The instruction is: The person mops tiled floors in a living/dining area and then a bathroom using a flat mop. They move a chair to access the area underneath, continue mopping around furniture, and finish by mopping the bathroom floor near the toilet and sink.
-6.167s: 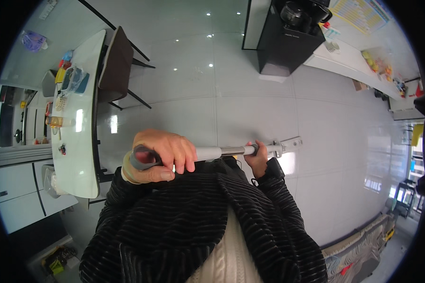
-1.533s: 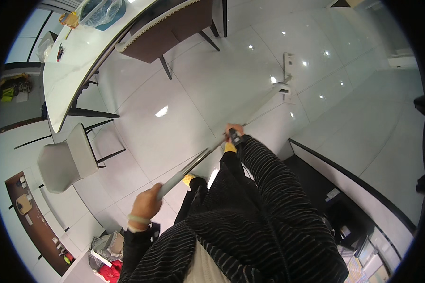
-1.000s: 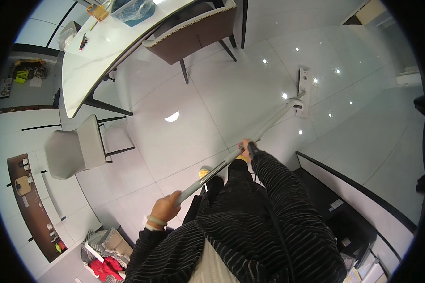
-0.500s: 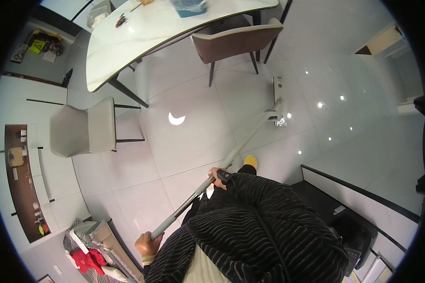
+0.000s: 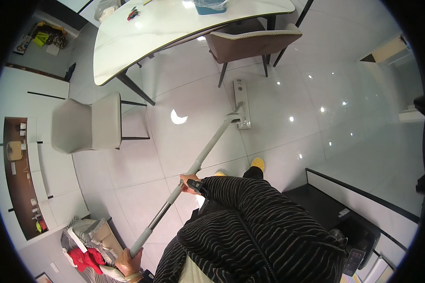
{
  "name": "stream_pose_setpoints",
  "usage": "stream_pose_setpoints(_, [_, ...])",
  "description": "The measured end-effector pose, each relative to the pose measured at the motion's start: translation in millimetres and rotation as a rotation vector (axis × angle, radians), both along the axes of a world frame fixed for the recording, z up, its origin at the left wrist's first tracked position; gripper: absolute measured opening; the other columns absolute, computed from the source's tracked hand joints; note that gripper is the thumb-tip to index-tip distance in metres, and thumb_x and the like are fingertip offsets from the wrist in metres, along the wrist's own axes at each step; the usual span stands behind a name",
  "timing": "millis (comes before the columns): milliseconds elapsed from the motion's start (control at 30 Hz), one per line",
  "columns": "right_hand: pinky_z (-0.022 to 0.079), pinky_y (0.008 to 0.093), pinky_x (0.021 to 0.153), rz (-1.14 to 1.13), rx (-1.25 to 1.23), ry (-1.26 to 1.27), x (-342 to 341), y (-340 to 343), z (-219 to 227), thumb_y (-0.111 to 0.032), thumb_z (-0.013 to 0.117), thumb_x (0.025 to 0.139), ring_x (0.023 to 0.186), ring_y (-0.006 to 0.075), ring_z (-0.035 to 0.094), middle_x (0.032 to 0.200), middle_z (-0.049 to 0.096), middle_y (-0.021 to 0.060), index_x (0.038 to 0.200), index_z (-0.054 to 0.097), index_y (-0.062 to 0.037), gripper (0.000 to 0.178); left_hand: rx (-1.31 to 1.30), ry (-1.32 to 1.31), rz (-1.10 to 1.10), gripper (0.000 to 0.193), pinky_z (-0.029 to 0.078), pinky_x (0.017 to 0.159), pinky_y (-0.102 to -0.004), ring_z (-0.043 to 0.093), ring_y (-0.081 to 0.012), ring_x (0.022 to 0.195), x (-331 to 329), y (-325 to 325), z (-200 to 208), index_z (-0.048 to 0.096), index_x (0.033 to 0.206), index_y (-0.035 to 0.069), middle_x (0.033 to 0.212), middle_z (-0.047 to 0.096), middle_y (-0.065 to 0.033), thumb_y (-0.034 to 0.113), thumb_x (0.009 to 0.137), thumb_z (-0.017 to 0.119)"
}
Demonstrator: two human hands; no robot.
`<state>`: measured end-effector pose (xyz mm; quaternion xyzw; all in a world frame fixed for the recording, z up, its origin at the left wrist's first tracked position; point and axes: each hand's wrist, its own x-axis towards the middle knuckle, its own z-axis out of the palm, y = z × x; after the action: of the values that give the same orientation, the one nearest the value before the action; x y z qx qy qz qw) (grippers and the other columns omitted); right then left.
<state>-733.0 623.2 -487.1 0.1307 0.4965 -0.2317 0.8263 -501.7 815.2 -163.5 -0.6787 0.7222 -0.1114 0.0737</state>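
Observation:
Both my hands hold the long grey handle of a flat floor mop (image 5: 204, 155). My left hand (image 5: 128, 263) is closed round the handle's upper end, at the lower left. Farther down the shaft my right hand (image 5: 190, 183) grips it; a dark device sits at that wrist. The shaft slants away to the right. Its white rectangular mop head (image 5: 245, 113) lies flat on the pale tiled floor (image 5: 189, 146), just this side of the brown chair (image 5: 255, 46).
Beyond the mop stands a marble-look table (image 5: 174, 26) with a blue bin (image 5: 210, 6) on it. A beige chair (image 5: 85, 123) is at the left. My yellow shoes (image 5: 258, 163) are near the shaft. To the right is a low black bench (image 5: 311, 203) behind a black-edged panel.
The mop head has slid left over the floor, nearer the brown chair's front legs. Both hands have moved left with the handle, and a second yellow shoe has come into view.

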Motion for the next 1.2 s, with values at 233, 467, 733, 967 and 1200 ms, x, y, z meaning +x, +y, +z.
stream_pose_setpoints(233, [0.043,0.0348,0.051,0.048,-0.116,-0.115,-62,-52,9,-0.025,0.052,0.088,0.057,0.0191,0.050,0.067,0.053,0.0121,0.082,0.051,-0.0007,0.025,-0.023,-0.035,-0.228,0.044,0.040,0.045,-0.0421,0.051,-0.0315,0.050,-38,-97,35,0.052,0.071,0.008,0.059,0.050,-0.0100,0.029,0.055,0.087])
stream_pose_setpoints(467, [0.032,0.0319,0.037,-0.112,-0.066,0.075,-157,-94,31,-0.024,0.053,0.088,0.044,0.0188,0.043,0.064,0.056,0.0164,0.080,0.055,0.0044,0.030,-0.011,-0.052,-0.370,0.044,0.038,0.046,-0.0418,0.049,-0.0314,0.051,-121,-175,44,0.053,0.075,0.007,0.060,0.048,-0.0088,0.029,0.056,0.086])
stream_pose_setpoints(733, [0.034,0.0357,0.035,-0.164,-0.107,0.195,-349,-170,21,-0.022,0.050,0.086,0.042,0.0218,0.048,0.065,0.060,0.0196,0.072,0.056,0.0054,0.031,0.041,0.077,-0.506,0.043,0.037,0.042,-0.0404,0.048,-0.0295,0.047,-302,-283,37,0.052,0.075,0.006,0.056,0.047,-0.0082,0.027,0.058,0.085])
stream_pose_setpoints(967, [0.043,0.0337,0.042,-0.481,-0.488,0.423,-544,-218,-45,-0.013,0.059,0.083,0.050,0.0193,0.055,0.069,0.060,0.0137,0.075,0.057,-0.0007,0.015,0.209,0.257,-0.533,0.035,0.046,0.051,-0.0397,0.059,-0.0313,0.058,-495,-375,11,0.058,0.085,0.009,0.066,0.059,-0.0106,0.024,0.064,0.082])
stream_pose_setpoints(1200, [0.042,0.0358,0.049,-0.706,-1.041,0.988,-704,-235,-97,-0.013,0.061,0.087,0.054,0.0172,0.047,0.067,0.051,0.0074,0.080,0.060,0.0003,0.016,0.342,0.444,-0.718,0.033,0.049,0.054,-0.0343,0.062,-0.0275,0.060,-629,-419,-22,0.063,0.098,0.005,0.076,0.065,-0.0120,0.017,0.072,0.079])
